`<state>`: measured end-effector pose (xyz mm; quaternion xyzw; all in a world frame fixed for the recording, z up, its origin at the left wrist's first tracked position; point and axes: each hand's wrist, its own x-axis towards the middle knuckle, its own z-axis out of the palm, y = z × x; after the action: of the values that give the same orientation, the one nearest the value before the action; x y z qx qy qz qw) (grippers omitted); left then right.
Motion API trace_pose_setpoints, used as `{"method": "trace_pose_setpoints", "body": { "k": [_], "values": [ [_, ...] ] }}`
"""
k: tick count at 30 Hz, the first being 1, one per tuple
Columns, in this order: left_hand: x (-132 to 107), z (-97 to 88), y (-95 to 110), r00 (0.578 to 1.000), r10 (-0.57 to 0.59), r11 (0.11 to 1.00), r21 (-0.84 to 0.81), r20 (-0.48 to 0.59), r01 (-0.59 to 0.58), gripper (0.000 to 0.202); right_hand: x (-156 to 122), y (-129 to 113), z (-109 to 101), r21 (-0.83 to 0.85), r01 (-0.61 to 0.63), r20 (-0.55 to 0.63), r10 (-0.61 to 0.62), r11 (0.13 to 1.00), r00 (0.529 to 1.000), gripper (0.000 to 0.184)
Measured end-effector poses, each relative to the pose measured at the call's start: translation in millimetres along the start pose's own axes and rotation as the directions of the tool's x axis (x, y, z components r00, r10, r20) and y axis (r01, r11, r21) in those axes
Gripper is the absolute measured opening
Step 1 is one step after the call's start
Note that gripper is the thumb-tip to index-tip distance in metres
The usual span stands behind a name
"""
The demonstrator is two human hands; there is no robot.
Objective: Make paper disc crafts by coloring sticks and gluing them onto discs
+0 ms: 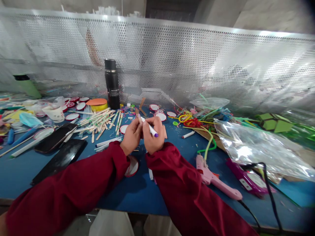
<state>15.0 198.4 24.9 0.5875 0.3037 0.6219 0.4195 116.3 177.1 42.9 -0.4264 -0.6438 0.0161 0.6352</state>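
Both hands are close together over the middle of the blue table. My right hand (154, 137) grips a white marker (150, 128) with a purple end, slanting down to the right. Beside it, my left hand (132, 137) is pinched closed at the marker's other end; whatever small piece lies between its fingers is mostly hidden. A brown strip (137, 112) shows just beyond the left fingertips. White discs with red rims surround the hands, one disc (132, 166) lying below the wrists and another (161, 116) behind the right hand. More white markers (108, 142) lie left of my left hand.
Wooden craft sticks (99, 121), two dark phones (60, 159) and a paper cup (54, 113) are on the left. A black bottle (112, 85) stands by the perforated metal screen (172, 62). To the right lie a pink glue gun (216, 182), a clear plastic bag (256, 150) and a purple device (248, 178).
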Motion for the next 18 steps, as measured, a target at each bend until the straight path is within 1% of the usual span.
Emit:
{"method": "trace_pose_setpoints", "body": {
  "k": [5,9,15,18],
  "values": [
    [-0.4,-0.1,-0.2,0.999,0.042,0.999,0.013,-0.009,-0.042,0.042,-1.5,-0.8,0.3,-0.024,0.051,0.011,-0.051,0.998,0.999,0.009],
    [-0.2,-0.2,-1.2,0.998,0.053,0.999,0.010,-0.021,-0.052,0.042,-0.8,0.1,0.7,-0.013,0.049,0.018,-0.049,0.999,0.999,0.010],
    [-0.1,-0.5,-1.5,0.998,0.055,0.998,-0.006,-0.003,-0.055,0.041,0.3,0.9,0.4,0.015,0.051,0.031,-0.051,0.999,0.998,0.010],
    [-0.3,-0.6,-1.1,0.998,0.064,0.998,0.000,-0.001,-0.064,0.041,0.1,1.3,0.7,0.003,0.045,0.026,-0.046,0.999,0.999,0.011]
  ]
}}
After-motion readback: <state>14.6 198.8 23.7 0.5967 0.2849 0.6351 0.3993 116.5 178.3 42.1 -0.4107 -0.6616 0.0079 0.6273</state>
